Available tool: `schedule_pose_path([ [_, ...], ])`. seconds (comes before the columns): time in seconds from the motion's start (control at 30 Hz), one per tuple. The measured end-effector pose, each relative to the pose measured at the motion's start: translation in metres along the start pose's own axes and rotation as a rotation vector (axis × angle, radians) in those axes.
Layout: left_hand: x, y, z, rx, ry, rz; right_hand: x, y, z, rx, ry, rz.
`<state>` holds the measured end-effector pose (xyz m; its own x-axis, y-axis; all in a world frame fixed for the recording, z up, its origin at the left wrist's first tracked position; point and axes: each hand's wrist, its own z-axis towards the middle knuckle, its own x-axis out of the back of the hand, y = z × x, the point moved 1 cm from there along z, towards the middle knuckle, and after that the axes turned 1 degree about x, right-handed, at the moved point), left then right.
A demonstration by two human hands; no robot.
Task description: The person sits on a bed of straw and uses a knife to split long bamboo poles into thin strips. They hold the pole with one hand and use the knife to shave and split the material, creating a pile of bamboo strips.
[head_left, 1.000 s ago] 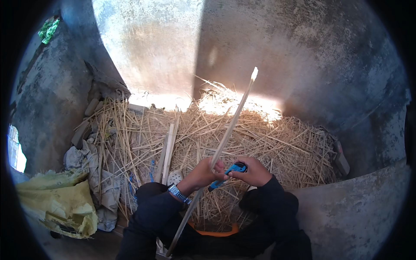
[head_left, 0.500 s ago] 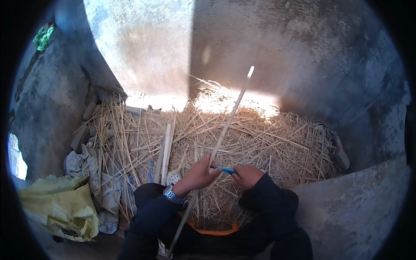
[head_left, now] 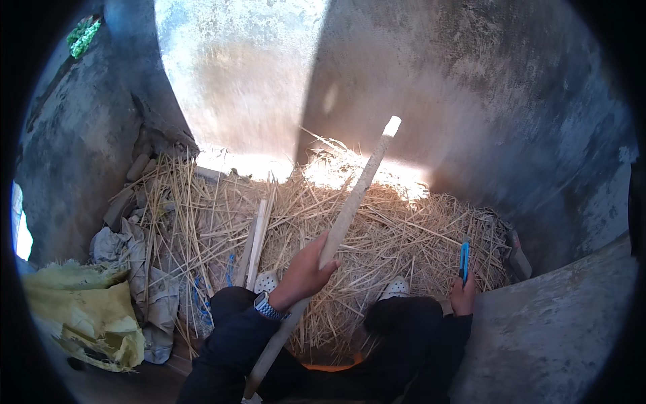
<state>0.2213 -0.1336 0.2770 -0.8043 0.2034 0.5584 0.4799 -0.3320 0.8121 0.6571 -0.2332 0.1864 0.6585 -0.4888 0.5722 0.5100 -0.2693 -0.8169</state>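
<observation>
My left hand (head_left: 301, 277), with a metal watch on its wrist, is closed around a long wooden strip (head_left: 361, 188). The strip slants from my lap up toward the far wall, and its upper tip is pale and bright. Out to the right, beside the low wall, my right hand (head_left: 462, 296) grips a slim blue utility knife (head_left: 464, 260) that points upward. The knife is well apart from the strip. Some of the right fingers are hard to make out.
Loose straw (head_left: 424, 232) covers the ground before me. Two narrow wooden slats (head_left: 258, 239) lie left of the strip. A torn yellow sack (head_left: 87, 313) and grey cloth (head_left: 161, 306) sit at the left. Concrete walls (head_left: 431, 81) enclose the spot; a brick (head_left: 518, 254) stands right.
My right hand has left the strip and swung out to the right with the knife. The strip has turned, showing a broader face, while my left hand keeps hold of it.
</observation>
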Motion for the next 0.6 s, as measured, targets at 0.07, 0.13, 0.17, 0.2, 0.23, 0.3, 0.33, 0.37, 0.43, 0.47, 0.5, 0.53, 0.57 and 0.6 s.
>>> schedule_pose_path([
  [0.07,0.011,0.004,-0.006,0.062,-0.009,0.010,-0.032,0.044,-0.057,-0.144,-0.016,-0.277],
  [0.13,0.001,0.013,0.000,0.025,-0.035,-0.080,-0.031,0.212,-0.131,-0.101,0.026,-0.284],
  [0.17,-0.001,0.012,0.000,0.003,-0.033,-0.081,-0.056,0.237,-0.179,-0.245,-0.067,-0.332],
  [0.2,0.002,0.008,-0.004,-0.002,-0.020,-0.074,-0.079,0.235,-0.209,-0.366,-0.160,-0.367],
  [0.23,0.002,0.004,-0.007,0.011,-0.010,-0.060,-0.094,0.232,-0.236,-0.478,-0.243,-0.401],
  [0.3,0.001,-0.004,-0.009,0.025,-0.005,-0.033,-0.106,0.225,-0.263,-0.592,-0.323,-0.434],
  [0.33,0.002,-0.006,-0.010,-0.013,0.021,0.002,-0.108,0.222,-0.268,-0.619,-0.348,-0.440],
  [0.37,0.003,-0.007,-0.011,-0.053,0.045,0.037,-0.109,0.218,-0.271,-0.632,-0.358,-0.445],
  [0.43,0.005,0.002,-0.008,0.007,0.019,-0.023,-0.108,0.215,-0.274,-0.646,-0.361,-0.443],
  [0.47,0.006,0.007,-0.008,0.113,-0.031,-0.110,-0.108,0.214,-0.276,-0.655,-0.364,-0.444],
  [0.5,0.008,0.012,-0.009,0.219,-0.073,-0.197,-0.109,0.213,-0.274,-0.654,-0.365,-0.440],
  [0.53,0.007,0.013,-0.008,0.170,-0.051,-0.197,-0.108,0.213,-0.275,-0.653,-0.363,-0.441],
  [0.57,0.005,0.012,-0.008,0.121,-0.028,-0.196,-0.107,0.212,-0.275,-0.654,-0.363,-0.441],
  [0.6,0.003,0.014,-0.007,0.071,-0.008,-0.199,-0.105,0.212,-0.276,-0.656,-0.361,-0.444],
])
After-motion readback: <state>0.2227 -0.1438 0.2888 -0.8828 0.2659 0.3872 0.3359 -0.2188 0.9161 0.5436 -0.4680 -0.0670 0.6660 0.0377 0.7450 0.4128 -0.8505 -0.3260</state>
